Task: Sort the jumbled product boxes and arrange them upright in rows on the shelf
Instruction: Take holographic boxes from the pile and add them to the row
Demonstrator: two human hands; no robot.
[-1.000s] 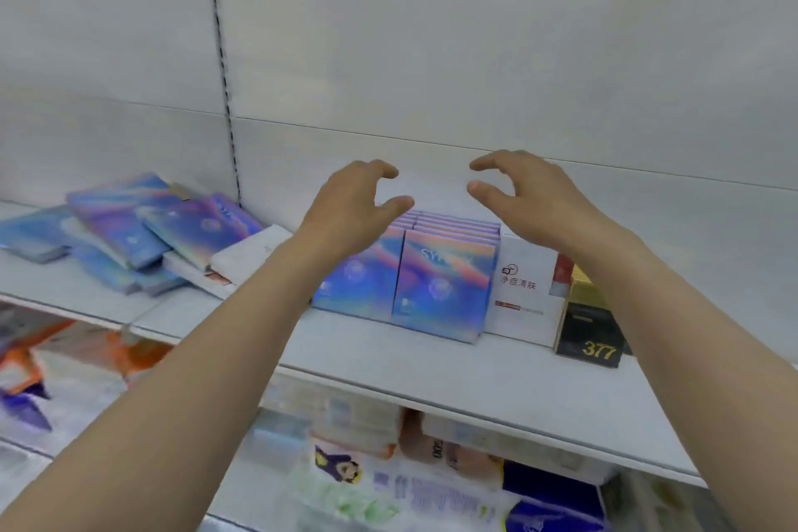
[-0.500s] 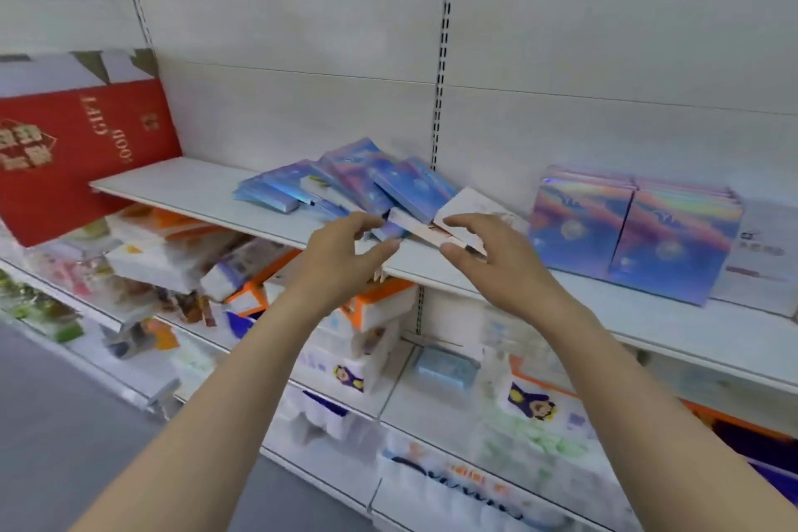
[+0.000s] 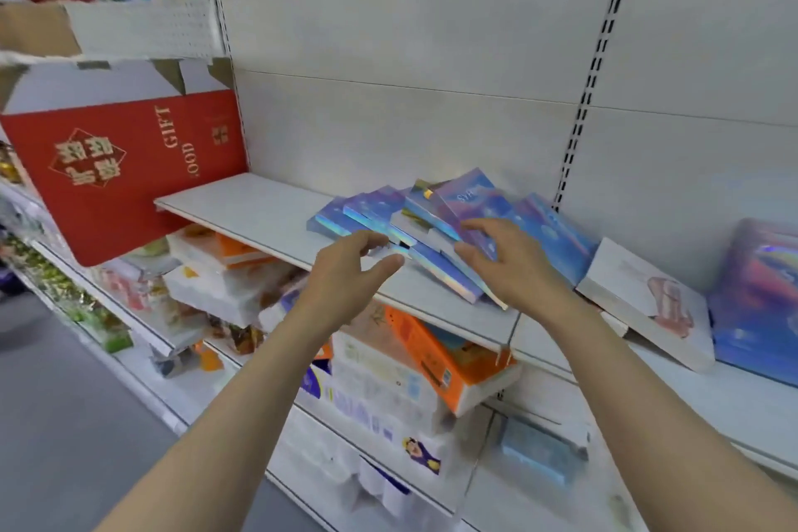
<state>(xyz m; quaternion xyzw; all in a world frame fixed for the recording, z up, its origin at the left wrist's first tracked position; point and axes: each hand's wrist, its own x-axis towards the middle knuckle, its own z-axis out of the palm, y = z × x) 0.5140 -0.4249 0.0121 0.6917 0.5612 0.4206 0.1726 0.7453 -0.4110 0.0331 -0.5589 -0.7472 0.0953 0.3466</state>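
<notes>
Iridescent blue boxes (image 3: pixel 436 225), heaped just beyond spread, empty fingers of left hand (image 3: pixel 345 268) and right hand (image 3: pixel 509 259), being approached; careless grab risks heap being toppled.

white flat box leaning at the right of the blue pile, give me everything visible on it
The white flat rectangular cardboard box lies tilted on the white metal shelf, its upper left corner propped against the jumbled pile of iridescent blue-purple boxes. Its broad face points up and forward and carries a blurred pinkish-red print and faint text, unreadable. Its edges look grey-white. Its right end sits close against a blue-purple pack; contact is unclear. Neither hand touches it; the right hand is at the pile to its left.
</notes>
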